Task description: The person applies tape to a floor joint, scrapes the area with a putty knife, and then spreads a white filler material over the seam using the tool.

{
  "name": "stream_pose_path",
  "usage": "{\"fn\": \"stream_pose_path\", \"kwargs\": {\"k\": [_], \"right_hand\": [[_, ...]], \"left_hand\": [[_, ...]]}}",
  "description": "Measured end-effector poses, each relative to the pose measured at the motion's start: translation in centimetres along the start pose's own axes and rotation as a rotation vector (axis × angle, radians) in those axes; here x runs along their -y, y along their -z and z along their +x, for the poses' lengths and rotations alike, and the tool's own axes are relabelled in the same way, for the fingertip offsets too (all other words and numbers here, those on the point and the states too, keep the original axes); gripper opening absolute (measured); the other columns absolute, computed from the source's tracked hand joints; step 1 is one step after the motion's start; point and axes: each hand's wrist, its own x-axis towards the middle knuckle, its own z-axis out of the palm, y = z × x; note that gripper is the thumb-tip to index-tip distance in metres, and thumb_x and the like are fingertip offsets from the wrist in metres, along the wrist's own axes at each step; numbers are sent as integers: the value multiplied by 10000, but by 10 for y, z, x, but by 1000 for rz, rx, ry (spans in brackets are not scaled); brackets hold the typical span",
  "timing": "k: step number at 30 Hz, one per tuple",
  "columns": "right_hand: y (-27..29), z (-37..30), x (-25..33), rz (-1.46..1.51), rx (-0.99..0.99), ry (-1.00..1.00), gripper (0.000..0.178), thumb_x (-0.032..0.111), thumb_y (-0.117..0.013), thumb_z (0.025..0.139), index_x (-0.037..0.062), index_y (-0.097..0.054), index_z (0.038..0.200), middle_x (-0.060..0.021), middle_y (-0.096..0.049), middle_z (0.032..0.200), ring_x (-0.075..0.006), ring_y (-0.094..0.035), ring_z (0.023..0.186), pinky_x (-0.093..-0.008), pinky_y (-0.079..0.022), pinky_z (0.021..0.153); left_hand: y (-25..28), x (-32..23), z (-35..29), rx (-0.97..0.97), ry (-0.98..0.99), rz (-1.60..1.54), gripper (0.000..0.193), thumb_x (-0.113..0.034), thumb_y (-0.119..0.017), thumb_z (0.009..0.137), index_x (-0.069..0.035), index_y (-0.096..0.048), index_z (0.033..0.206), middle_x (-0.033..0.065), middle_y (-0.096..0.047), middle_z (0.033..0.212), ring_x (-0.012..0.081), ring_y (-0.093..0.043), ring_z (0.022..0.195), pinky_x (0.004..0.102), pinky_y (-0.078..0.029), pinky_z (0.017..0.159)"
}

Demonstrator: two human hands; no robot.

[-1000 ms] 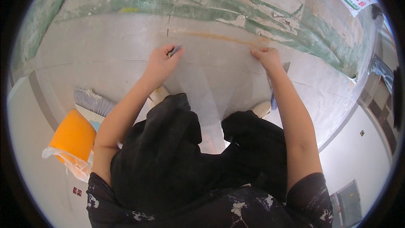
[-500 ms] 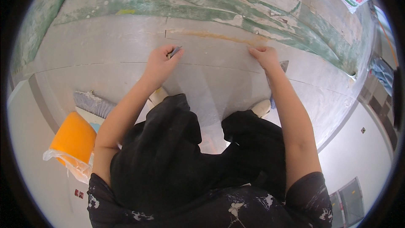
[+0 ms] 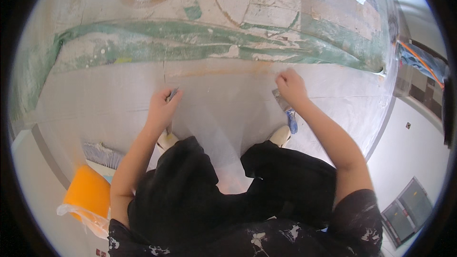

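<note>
Floor (image 3: 223,107) along edge of green sheet (image 3: 171,43): left hand (image 3: 163,106) pinching tool (image 3: 172,94), right hand (image 3: 292,88) fingers pressed together near scraper (image 3: 292,122).

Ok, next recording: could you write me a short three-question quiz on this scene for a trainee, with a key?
1. Which hand grips a small dark object?
2. Which of these is nearest the right hand?
a) the grey-bristled broom
b) the blue-handled scraper
c) the white bag with red print
3. True or false: the orange container is on the picture's left side.

Key: 1. The left hand. 2. b. 3. True.
</note>
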Motion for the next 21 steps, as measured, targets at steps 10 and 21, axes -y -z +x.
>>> {"fn": "stream_pose_path", "kwargs": {"k": [10, 21], "right_hand": [[5, -144, -135, -118, 291, -321, 400, 415, -631, 802, 63, -580, 986, -176, -615, 957, -344, -609, 909, -448, -489, 779], [-31, -123, -110, -349, 348, -297, 372, 325, -680, 710, 47, -610, 948, -161, -589, 1007, -348, -578, 977, -479, -472, 798]], "left_hand": [[1, -22, 16, 26, 229, -729, 213, -137, -549, 904, -6, -600, 1064, 8, -539, 786, 61, -458, 577, 206, -356, 494], [-5, -52, 29, 60, 334, -1014, 253, -292, -513, 967, -69, -518, 846, 23, -496, 752, 100, -437, 573, 237, -356, 486]]}}
